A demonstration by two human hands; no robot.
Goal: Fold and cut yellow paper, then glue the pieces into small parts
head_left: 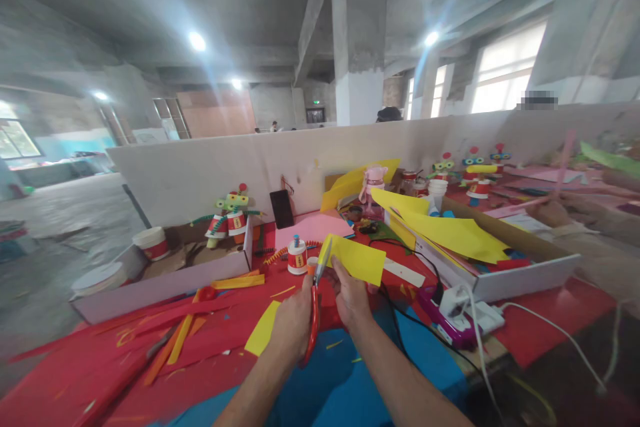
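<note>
My left hand (294, 315) is closed round the red handles of a pair of scissors (314, 323), whose metal blades point up and away from me. A yellow sheet of paper (363, 260) is pinched in my right hand (351, 293), its left edge at the blades. Just beyond my left hand stands a small red-and-white paper cup figure (297, 257) with coiled paper arms. Below and left of the scissors lies another yellow paper piece (265, 330), partly hidden by my left hand.
A left box (165, 290) holds cup figures; a right box (525, 283) holds yellow sheets. A phone (282, 208) leans on the white partition (240, 160). A purple power strip (453, 323) trails cables. Paper strips (183, 333) litter the red table covering. Another person's sleeve (595, 247) shows at right.
</note>
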